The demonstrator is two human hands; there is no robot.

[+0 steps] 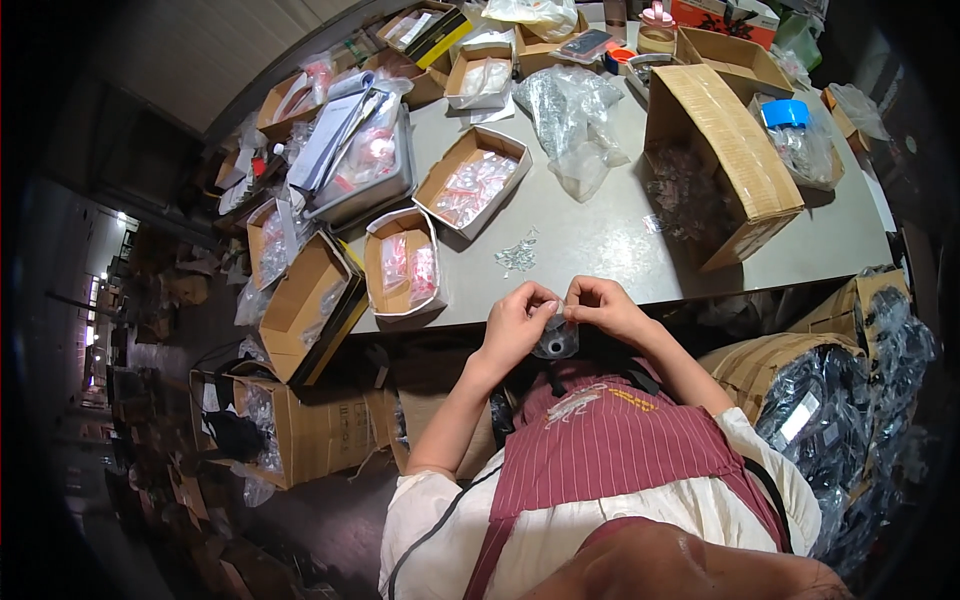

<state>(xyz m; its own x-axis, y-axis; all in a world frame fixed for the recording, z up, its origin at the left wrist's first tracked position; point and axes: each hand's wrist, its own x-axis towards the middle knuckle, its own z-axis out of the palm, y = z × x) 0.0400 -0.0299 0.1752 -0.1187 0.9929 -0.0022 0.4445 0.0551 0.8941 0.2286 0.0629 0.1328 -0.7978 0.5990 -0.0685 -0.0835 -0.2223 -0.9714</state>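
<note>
Just in front of the table's near edge, my left hand (518,318) and my right hand (607,308) are close together, each with thumb and fingertips pinched. Between them hangs a small clear plastic piece (557,345), greyish with a dark round spot; whether it is a bag or a moulded part I cannot tell. Its upper edge is at the fingertips of both hands. On the tabletop beyond my left hand lies a loose pile of small shiny metal-looking pieces (517,256).
Open boxes with small red-and-clear packets (470,188) stand left on the table (590,240). A large carton (725,150) lies on its side at right, dark pieces inside. A clear bag of metallic parts (572,120) lies behind. Bulky wrapped bundles (820,400) stand right.
</note>
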